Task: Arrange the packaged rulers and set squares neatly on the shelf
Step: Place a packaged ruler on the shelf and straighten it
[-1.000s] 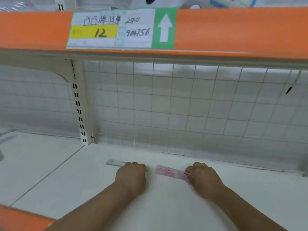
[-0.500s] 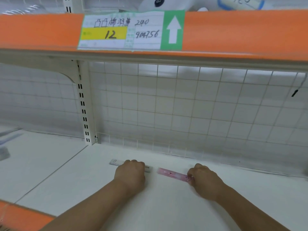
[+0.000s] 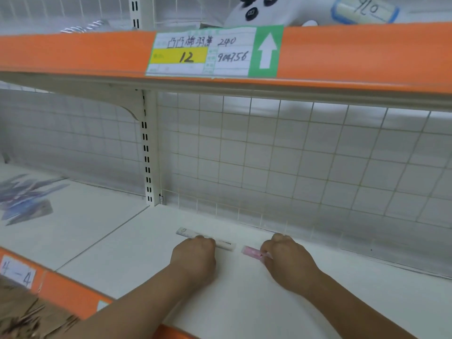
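Two packaged rulers lie end to end on the white shelf point(image 3: 244, 302) near its wire-grid back. My left hand point(image 3: 194, 259) has its fingers curled over the middle of the pale ruler point(image 3: 186, 233), whose two ends stick out on either side of the hand. My right hand point(image 3: 286, 260) grips the right part of the pink ruler point(image 3: 250, 251); only the pink ruler's left end shows. A narrow gap separates the two rulers.
The wire-grid back panel point(image 3: 293, 167) stands just behind the rulers. An orange shelf edge point(image 3: 73, 52) with a price label point(image 3: 212, 52) overhangs above. A slotted upright point(image 3: 148, 155) divides the bays. Blurred packaged items point(image 3: 24, 196) lie on the left shelf.
The pink ruler has slid left toward the pale one, narrowing the gap. My view has shifted so the shelf appears further right and lower.
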A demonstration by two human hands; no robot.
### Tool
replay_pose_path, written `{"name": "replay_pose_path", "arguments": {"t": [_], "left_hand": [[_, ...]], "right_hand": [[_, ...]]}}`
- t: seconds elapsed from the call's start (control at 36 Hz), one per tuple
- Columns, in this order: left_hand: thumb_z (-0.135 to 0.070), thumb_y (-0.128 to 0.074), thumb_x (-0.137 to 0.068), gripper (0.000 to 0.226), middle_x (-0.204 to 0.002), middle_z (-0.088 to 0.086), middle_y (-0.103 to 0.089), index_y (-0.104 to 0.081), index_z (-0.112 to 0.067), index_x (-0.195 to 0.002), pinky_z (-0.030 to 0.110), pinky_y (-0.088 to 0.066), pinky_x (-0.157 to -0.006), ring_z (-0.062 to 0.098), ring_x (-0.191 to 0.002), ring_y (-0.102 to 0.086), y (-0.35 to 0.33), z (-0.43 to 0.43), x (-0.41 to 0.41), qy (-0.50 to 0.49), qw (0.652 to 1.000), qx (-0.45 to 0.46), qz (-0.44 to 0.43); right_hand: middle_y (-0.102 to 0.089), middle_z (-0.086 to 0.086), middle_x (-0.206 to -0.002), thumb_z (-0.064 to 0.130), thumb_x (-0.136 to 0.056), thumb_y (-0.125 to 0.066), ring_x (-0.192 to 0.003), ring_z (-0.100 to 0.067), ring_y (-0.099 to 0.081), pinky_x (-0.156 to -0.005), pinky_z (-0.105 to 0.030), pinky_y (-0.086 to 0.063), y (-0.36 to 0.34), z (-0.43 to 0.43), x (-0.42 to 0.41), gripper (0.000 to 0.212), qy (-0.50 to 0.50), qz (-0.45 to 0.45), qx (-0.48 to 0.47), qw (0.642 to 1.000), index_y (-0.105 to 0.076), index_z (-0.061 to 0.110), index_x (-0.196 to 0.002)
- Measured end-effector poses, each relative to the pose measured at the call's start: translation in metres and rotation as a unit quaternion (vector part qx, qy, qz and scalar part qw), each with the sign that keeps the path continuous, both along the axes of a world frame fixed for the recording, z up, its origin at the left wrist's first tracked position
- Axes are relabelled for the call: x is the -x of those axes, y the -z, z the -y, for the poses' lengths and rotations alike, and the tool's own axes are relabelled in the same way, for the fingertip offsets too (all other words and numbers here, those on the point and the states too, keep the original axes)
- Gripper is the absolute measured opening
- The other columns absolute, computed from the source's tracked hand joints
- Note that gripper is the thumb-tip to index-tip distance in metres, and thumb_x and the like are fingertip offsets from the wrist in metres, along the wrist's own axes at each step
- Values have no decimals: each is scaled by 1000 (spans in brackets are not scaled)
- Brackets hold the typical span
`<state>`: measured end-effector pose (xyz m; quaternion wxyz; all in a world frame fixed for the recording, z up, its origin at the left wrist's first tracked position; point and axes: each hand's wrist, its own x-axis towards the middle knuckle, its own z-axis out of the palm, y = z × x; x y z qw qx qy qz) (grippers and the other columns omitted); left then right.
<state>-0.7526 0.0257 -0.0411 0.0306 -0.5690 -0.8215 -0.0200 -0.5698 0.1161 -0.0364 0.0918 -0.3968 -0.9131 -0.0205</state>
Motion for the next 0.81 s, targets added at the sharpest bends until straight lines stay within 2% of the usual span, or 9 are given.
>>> {"name": "replay_pose_path", "arguments": {"t": [0.06, 0.14, 0.28, 0.36, 0.44, 0.64, 0.72, 0.81], "left_hand": [[-18, -39, -96, 23, -117, 5, -56, -53, -12, -113, 28, -40, -74, 24, -105, -58, 1, 7, 3, -14, 1000, 1, 3], [-18, -39, -95, 20, -114, 3, -57, -53, -14, -108, 28, -37, -72, 22, -103, -58, 1, 19, 11, -36, 999, -3, 7], [-19, -39, -95, 19, -110, 3, -58, -54, -14, -104, 28, -39, -71, 23, -101, -58, -3, 40, 29, -65, 998, -11, 7], [-19, -40, -95, 19, -112, 4, -58, -55, -13, -106, 27, -38, -71, 23, -103, -58, -6, 55, 45, -86, 996, -15, 6], [-18, -41, -95, 20, -113, 4, -58, -55, -13, -108, 27, -37, -72, 24, -104, -58, -8, 72, 65, -109, 994, -20, 5], [-17, -42, -94, 20, -114, 6, -58, -56, -12, -108, 28, -38, -73, 26, -106, -58, -16, 129, 130, -139, 990, -18, -4], [-16, -44, -93, 16, -111, 8, -58, -55, -11, -102, 30, -39, -71, 26, -104, -58, -20, 158, 165, -146, 989, -11, 0], [-16, -45, -91, 5, -105, 9, -58, -48, -15, -87, 32, -41, -68, 26, -98, -58, -28, 188, 201, -136, 991, -11, 6]], "right_hand": [[-56, -3, -107, 43, -101, -31, -105, -22, -54, -81, -30, -43, -1, 4, 7, 40, -17, 7, -5, 1000, -59, 15, -104], [-52, -3, -96, 37, -102, -32, -101, -22, -57, -72, -28, -37, -2, 9, 18, 30, -33, 7, -1, 999, -53, 19, -88], [-46, 3, -91, 35, -99, -39, -99, -22, -59, -72, -27, -37, -6, 23, 46, 30, -60, 1, 0, 998, -61, 16, -103], [-53, 0, -96, 36, -99, -40, -99, -22, -59, -72, -28, -37, -10, 36, 68, 31, -80, 1, 1, 997, -61, 15, -106], [-60, -1, -107, 37, -99, -40, -99, -22, -59, -73, -29, -39, -13, 49, 95, 31, -99, 6, -6, 995, -61, 16, -107], [-61, -1, -105, 35, -98, -40, -98, -22, -59, -73, -29, -40, -17, 90, 178, 30, -132, 5, -7, 991, -61, 14, -101], [-60, -2, -104, 36, -98, -39, -98, -22, -59, -72, -29, -39, -16, 115, 217, 30, -149, 0, -5, 989, -60, 14, -101], [-60, -2, -101, 36, -98, -39, -95, -22, -59, -71, -29, -41, -16, 140, 254, 30, -156, -6, 4, 988, -60, 14, -99]]}}
